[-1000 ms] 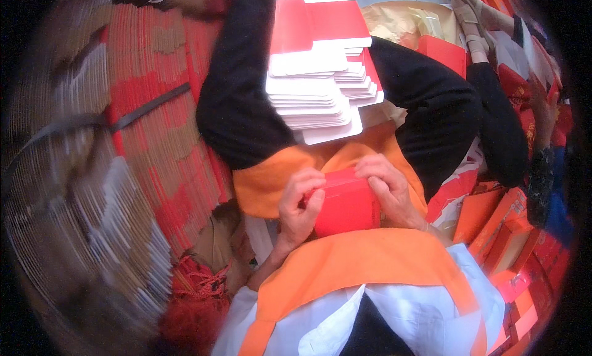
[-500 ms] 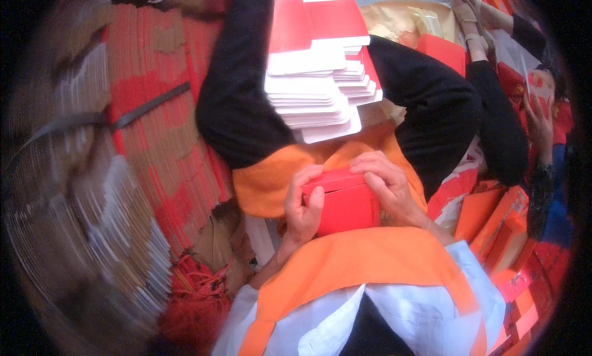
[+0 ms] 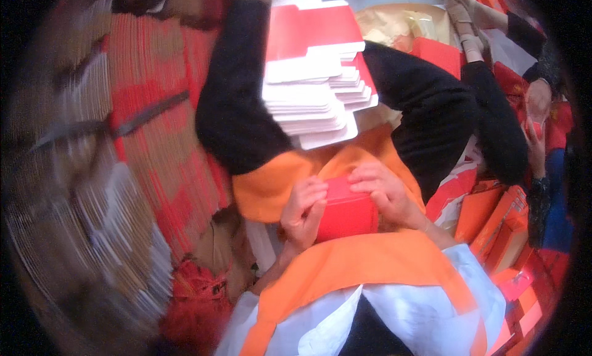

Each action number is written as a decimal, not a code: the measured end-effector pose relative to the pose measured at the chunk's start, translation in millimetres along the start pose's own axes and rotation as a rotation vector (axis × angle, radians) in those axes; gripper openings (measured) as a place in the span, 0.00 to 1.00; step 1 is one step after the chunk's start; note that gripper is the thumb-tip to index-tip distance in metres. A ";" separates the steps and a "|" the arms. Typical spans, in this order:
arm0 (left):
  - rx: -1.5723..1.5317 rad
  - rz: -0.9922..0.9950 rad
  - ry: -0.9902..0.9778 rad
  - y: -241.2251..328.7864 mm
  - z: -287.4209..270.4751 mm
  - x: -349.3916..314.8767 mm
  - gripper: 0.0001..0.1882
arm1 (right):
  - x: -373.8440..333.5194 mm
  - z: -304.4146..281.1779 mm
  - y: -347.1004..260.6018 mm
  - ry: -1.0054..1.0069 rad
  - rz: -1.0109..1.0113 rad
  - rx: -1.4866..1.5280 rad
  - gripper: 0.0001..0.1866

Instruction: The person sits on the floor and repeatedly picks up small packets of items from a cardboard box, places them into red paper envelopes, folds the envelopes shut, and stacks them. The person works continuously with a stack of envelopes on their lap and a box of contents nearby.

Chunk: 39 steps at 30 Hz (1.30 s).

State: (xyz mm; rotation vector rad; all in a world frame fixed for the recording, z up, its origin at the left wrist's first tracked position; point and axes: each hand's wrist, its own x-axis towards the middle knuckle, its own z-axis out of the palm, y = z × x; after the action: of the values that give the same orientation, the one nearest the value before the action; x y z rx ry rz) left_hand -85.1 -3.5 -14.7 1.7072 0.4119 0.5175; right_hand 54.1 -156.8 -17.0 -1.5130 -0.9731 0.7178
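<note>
A small red box (image 3: 347,219) sits in my lap against the orange apron, its top flat. Curled around its left side is my left hand (image 3: 303,211), with the fingers on the upper edge. My right hand (image 3: 387,194) grips the opposite side, fingertips resting on the far top edge. Farther out between my legs, a stack of white and red folded cards (image 3: 308,106) lies in overlapping, uneven layers. The underside of the box is hidden.
Long rows of red and brown flat cardboard pieces (image 3: 163,134), crossed by a dark strap, fill the left. Orange boxes (image 3: 493,223) lie at the right. Beyond my right leg are a red box (image 3: 436,57) and another person's hand (image 3: 535,137).
The gap along the red box's top has closed and its top now lies flat. My hands have shifted slightly on it. The other person's hand at the right has moved.
</note>
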 end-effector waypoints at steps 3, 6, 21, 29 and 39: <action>0.026 -0.023 0.014 -3.1 0.8 -6.5 0.04 | -3.2 -4.6 3.9 -0.039 -0.035 -0.019 0.13; 0.046 -0.054 0.018 2.6 1.6 -6.9 0.03 | -3.6 -6.4 3.2 -0.041 -0.055 0.003 0.11; -0.021 -0.019 0.129 -0.3 8.7 5.0 0.10 | 13.8 -44.8 -30.3 -0.140 0.146 -0.018 0.14; 0.138 -0.140 0.337 22.9 -1.4 83.5 0.17 | 24.7 -226.4 -64.1 1.033 0.040 -0.427 0.18; -0.211 -0.245 0.188 0.1 24.2 77.3 0.10 | 79.2 -319.2 -2.3 0.172 0.396 -0.527 0.14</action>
State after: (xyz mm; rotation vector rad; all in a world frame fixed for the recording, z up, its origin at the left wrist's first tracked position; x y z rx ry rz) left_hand -7.1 18.1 -9.6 1.3879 0.6692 0.5236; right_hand 366.2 -239.2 46.0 -2.2328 -0.7696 0.6143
